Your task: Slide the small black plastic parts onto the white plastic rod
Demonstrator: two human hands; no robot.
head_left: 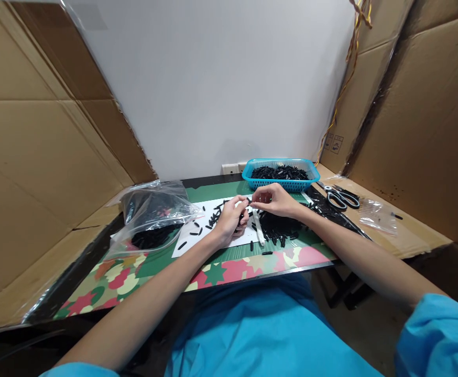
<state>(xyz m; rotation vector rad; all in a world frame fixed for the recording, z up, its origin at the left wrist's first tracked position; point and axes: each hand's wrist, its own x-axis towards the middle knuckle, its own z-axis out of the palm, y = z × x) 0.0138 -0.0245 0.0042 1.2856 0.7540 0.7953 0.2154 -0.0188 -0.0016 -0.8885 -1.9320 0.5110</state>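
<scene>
My left hand is closed over a white sheet of paper. Its thumb and fingers pinch a small black piece, and more dark bits show under the curled fingers. The fingertips of my right hand are pinched together right beside that piece; whatever they grip is too small to make out. Loose black pieces lie scattered on the paper. A heap of the same slim black pieces spreads below my right hand. Between paper and heap lies a narrow white strip.
A blue basket full of black pieces stands at the back. Left of the paper lies a clear zip bag with black pieces inside. Scissors and a small clear bag rest on the right. Cardboard walls flank the table.
</scene>
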